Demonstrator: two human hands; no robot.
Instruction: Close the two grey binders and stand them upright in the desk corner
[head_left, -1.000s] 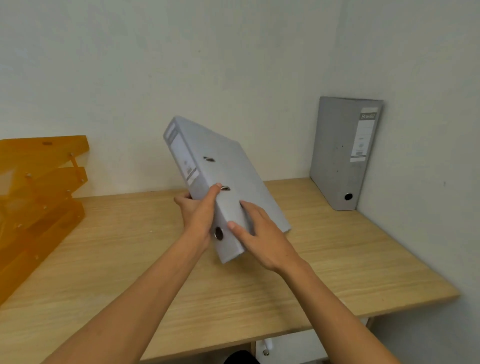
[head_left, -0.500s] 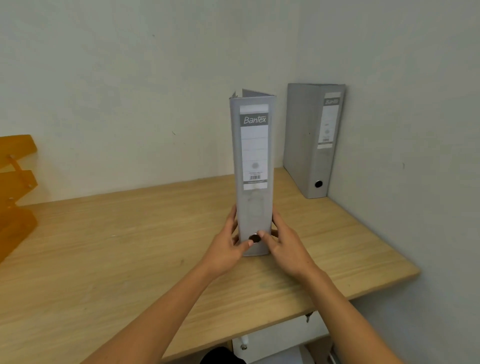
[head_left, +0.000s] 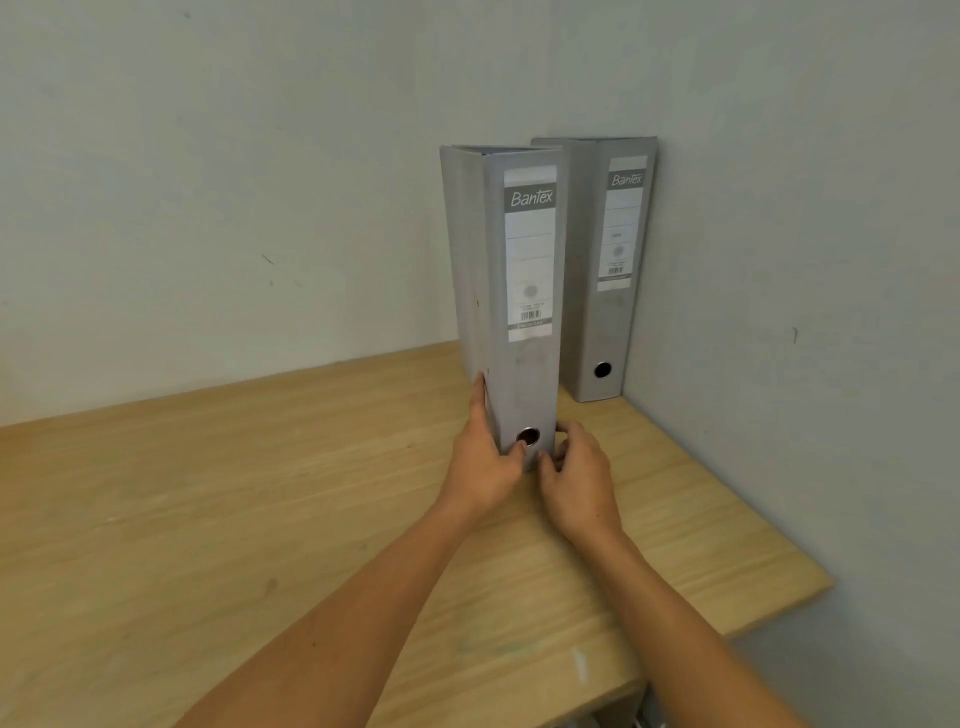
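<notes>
Two closed grey binders with white Bantex spine labels stand upright on the wooden desk (head_left: 208, 519). The far binder (head_left: 602, 312) stands in the corner, against the right wall. The near binder (head_left: 514, 291) stands just left of it and slightly forward, spine toward me. My left hand (head_left: 485, 457) grips its lower left side, thumb by the spine's finger hole. My right hand (head_left: 579, 475) holds the lower right edge, fingers wrapped around the side.
Grey walls meet behind the binders. The desk's right edge runs along the wall and its front corner (head_left: 815, 587) ends near the right side of the view.
The near binder went from tilted in the air to upright on the desk, then moved back and right toward the corner binder. The orange tray rack has left the view.
</notes>
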